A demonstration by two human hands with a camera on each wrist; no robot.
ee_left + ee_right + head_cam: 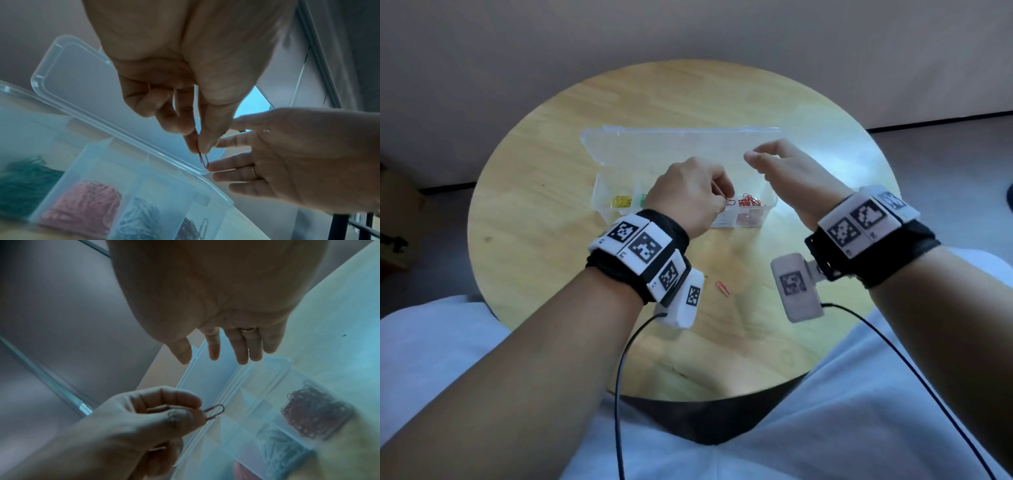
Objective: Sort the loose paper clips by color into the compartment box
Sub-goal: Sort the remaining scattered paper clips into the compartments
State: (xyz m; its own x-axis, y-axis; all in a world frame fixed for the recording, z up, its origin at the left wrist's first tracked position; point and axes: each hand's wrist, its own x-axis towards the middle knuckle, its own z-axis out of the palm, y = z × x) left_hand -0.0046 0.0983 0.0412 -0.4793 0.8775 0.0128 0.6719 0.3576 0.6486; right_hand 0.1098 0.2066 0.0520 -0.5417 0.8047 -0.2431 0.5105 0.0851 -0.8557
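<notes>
A person sits at a round wooden table [534, 164] with a clear plastic compartment box [599, 192] open on it, its lid [671, 144] lying back flat, and separate heaps of yellow, green and red clips in its compartments. The left hand [688, 195] hovers over the box and pinches a single red paper clip [203, 160] between thumb and forefinger, just above the red heap [748, 200]. The right hand [787, 168] floats beside it over the lid, fingers loose and spread, holding nothing, while one more red clip [722, 287] lies loose on the table near the person.
</notes>
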